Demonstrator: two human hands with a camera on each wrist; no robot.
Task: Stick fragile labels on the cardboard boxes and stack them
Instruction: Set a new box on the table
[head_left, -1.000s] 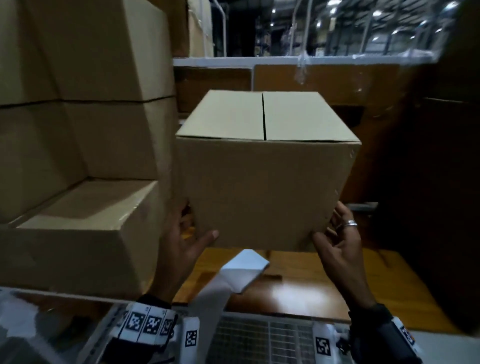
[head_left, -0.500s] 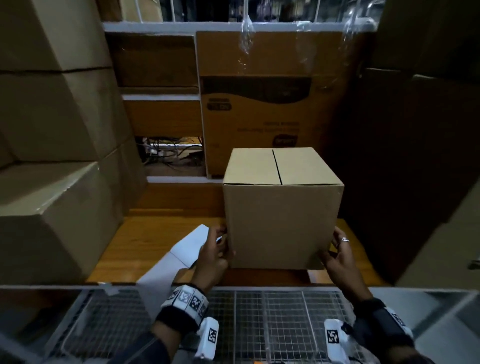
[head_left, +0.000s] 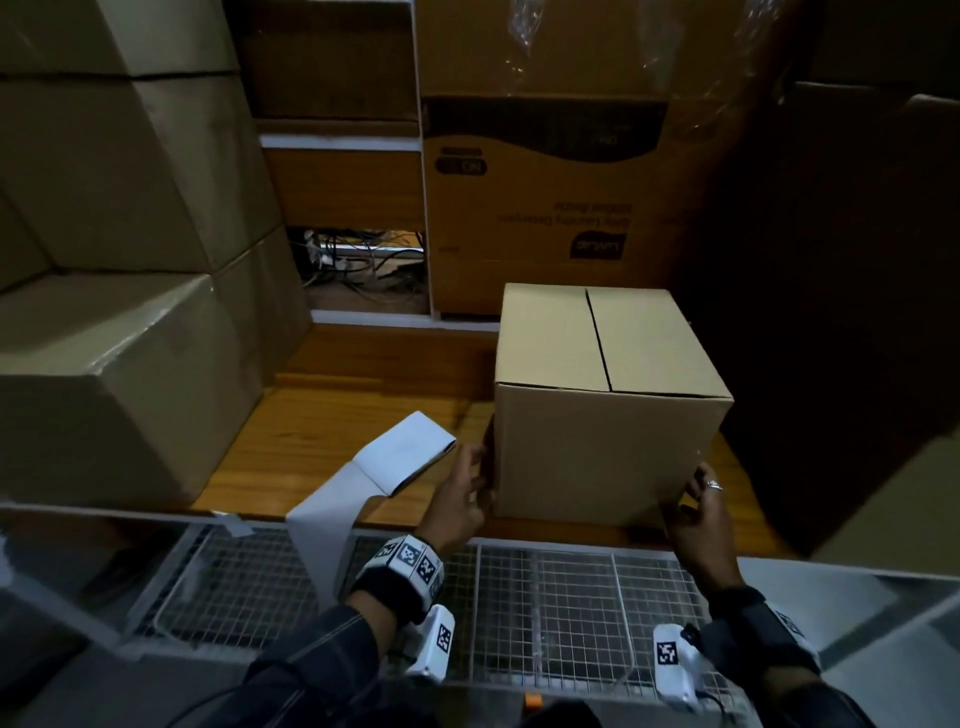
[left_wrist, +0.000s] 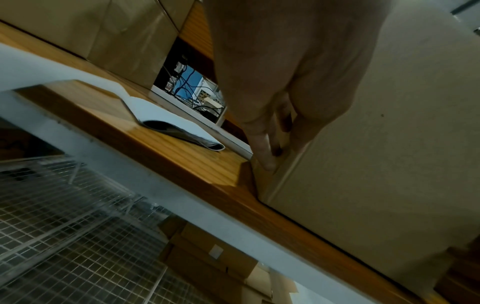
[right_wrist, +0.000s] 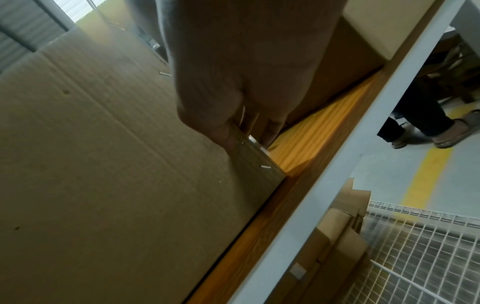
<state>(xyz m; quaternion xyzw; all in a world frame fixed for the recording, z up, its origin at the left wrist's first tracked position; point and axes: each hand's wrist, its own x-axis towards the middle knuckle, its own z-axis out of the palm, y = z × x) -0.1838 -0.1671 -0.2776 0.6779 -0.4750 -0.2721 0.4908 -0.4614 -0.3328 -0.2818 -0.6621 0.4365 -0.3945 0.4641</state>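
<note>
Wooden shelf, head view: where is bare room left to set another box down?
The wooden shelf is bare between the stacked boxes on the left and the small box, behind the label strip. It is crowded right of the small box, where the right hand sits against dark cartons.

Wooden shelf (head_left: 332, 447); wire mesh (head_left: 545, 597) below — tangled cables (head_left: 363, 260) behind; printed carton (head_left: 545, 208).
</note>
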